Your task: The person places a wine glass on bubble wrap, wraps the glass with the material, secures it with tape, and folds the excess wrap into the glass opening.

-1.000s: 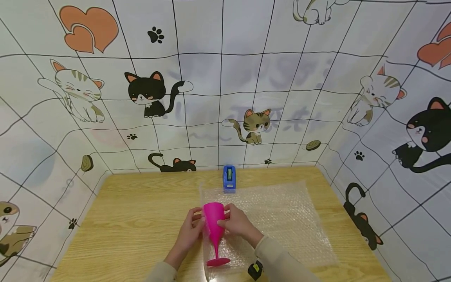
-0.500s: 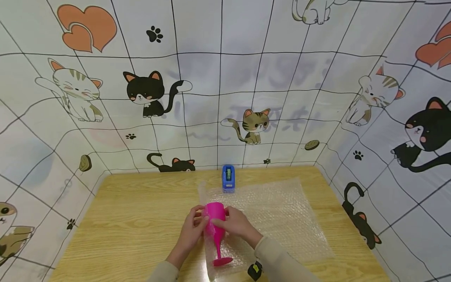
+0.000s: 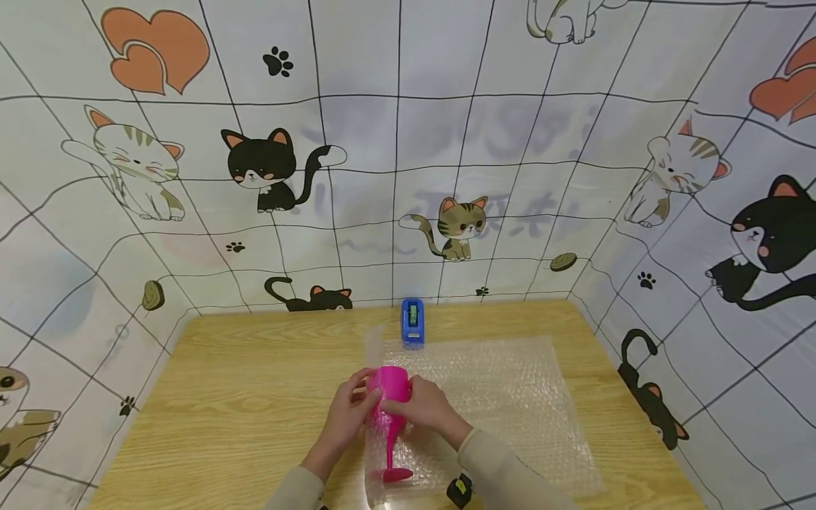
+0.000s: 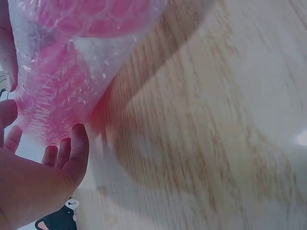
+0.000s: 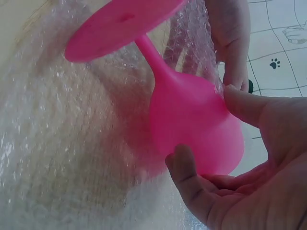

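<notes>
Your left hand (image 3: 347, 413) pinches the bubble wrap (image 3: 497, 397) against the pink goblet (image 3: 393, 382), which lies along the wrap's left edge, while your right hand (image 3: 436, 409) grips the bowl. Should your left fingers slacken, the springy wrap could peel back, and uneven rolling might skew the goblet across it. Your left wrist view shows wrap covering the goblet; your right wrist view reveals stem (image 5: 153, 58) and foot (image 5: 120, 31) bare on the other side.

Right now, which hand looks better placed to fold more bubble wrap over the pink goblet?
Probably the left hand: it holds the bubble wrap against the pink goblet. The right hand grips the goblet's uncovered side, so it seems better suited to steadying.
</notes>
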Action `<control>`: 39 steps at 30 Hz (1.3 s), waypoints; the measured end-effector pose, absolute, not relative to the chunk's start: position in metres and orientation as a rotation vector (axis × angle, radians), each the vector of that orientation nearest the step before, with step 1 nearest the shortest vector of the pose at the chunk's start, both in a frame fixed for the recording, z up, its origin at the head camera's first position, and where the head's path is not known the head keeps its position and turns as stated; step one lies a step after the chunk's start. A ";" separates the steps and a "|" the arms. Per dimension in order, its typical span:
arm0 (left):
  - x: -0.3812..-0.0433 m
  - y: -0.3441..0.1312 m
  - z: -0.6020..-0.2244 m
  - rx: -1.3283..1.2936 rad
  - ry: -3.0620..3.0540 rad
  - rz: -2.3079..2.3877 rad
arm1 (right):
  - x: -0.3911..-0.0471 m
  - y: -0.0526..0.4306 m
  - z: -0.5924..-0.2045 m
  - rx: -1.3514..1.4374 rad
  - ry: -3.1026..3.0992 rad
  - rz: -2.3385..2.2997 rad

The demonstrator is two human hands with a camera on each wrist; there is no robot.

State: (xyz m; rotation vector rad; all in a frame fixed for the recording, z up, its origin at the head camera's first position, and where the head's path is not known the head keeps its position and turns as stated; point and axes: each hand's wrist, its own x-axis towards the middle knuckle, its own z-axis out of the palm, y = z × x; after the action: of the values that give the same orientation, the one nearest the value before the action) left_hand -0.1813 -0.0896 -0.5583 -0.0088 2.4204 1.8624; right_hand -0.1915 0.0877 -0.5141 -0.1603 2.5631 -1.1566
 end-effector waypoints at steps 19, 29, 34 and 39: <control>-0.182 -0.089 -0.550 -0.171 2.380 1.838 | -0.199 0.092 -0.521 -0.006 2.475 -1.232; -0.184 -0.097 -0.539 -0.147 2.277 1.686 | -0.205 0.096 -0.527 0.024 2.294 -1.330; -0.186 -0.098 -0.536 -0.182 2.284 1.671 | -0.206 0.094 -0.527 0.037 2.285 -1.348; -0.186 -0.097 -0.535 -0.214 2.281 1.660 | -0.204 0.093 -0.523 0.051 2.319 -1.332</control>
State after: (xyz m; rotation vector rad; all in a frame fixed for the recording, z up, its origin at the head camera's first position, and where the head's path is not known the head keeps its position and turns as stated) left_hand -0.1862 -0.0969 -0.5350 -0.2144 2.2806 1.6604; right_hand -0.2038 0.0929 -0.5232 0.0511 2.3190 -1.3320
